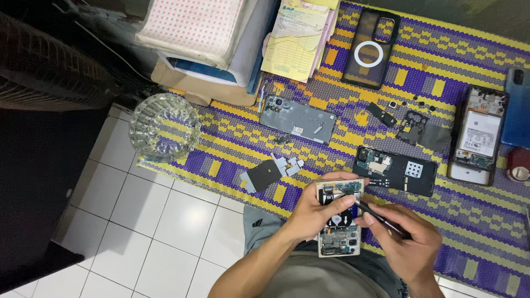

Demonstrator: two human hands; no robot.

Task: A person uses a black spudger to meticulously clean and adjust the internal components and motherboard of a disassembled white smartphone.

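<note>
Here the person sits on a white tiled floor beside a purple and yellow woven mat. The left hand is closed around an opened phone, held above the lap at the mat's near edge. The right hand pinches a dark thin tool, its tip on the phone. On the mat lie phone parts, a dark phone case and a glass ashtray

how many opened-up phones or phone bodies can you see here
4: one in the left hand over the lap, a grey one mid-mat, a black one beside the hands, one at the right edge. Others may be out of frame.
</note>
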